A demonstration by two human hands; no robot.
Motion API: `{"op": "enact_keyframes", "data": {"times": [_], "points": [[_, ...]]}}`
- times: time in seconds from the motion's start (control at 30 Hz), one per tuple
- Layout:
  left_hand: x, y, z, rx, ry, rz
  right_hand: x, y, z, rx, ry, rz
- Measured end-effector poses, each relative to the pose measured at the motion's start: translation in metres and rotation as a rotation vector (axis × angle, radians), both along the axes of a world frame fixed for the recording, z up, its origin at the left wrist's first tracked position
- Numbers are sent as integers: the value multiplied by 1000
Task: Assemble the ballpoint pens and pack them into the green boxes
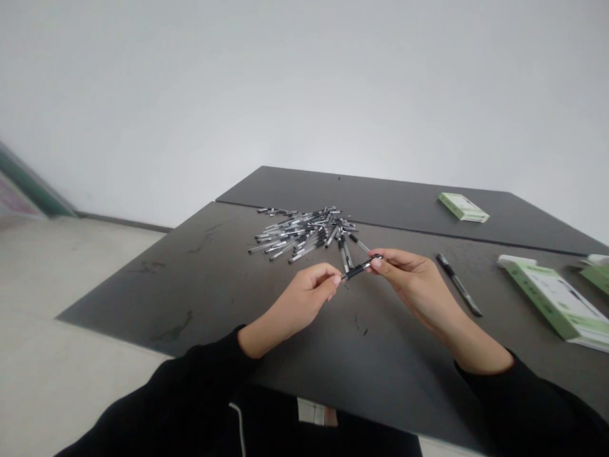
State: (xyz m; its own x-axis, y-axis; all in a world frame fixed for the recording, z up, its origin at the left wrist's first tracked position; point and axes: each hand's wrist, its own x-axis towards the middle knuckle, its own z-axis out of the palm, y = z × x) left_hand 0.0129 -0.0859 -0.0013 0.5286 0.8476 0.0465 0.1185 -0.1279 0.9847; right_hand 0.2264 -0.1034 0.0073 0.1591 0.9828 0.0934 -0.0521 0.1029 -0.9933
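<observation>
Between my two hands a black pen (358,269) is held slantwise above the dark table. My left hand (309,293) pinches its lower left end between thumb and fingers. At the upper right end, my right hand (410,277) grips it with thumb and forefinger. Just beyond the hands lies a loose heap of pens (304,233), clear-barrelled with black and white parts. A few of them reach close to the held pen. To the right of my right hand a single black pen (459,285) rests on the table.
The dark table (190,273) has a seam across it. Green and white boxes stand on the right: one box (556,298) near, another box (597,270) at the frame edge, a third box (463,207) farther back. A white wall (304,95) rises behind.
</observation>
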Motion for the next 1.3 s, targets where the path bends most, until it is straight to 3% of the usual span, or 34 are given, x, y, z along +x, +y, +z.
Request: {"op": "enact_keyframes", "data": {"times": [0.27,0.5,0.67,0.77,0.83,0.93,1.0,1.1,1.3], "points": [[8,-9,-11,24,-101,27,-6,-8,5,27,102,-28],[10,-16,4,45,-57,-8,-3,-22,5,52,9,28],[41,-16,15,76,-108,-115,-4,-38,11,85,-140,105],[57,-3,13,96,-58,-195,31,-35,20,139,-302,-91],[58,12,7,109,-33,-130,76,-28,24,99,-423,-310],[43,38,-7,59,55,-55,147,-16,24,-251,-926,-400],[28,53,-17,63,88,-36,180,-9,19,-343,-1071,-420],[7,68,-27,29,106,44,197,-3,3,-392,-1189,-402],[-7,77,-31,-26,103,96,192,1,-20,-516,-1264,-353]]}}
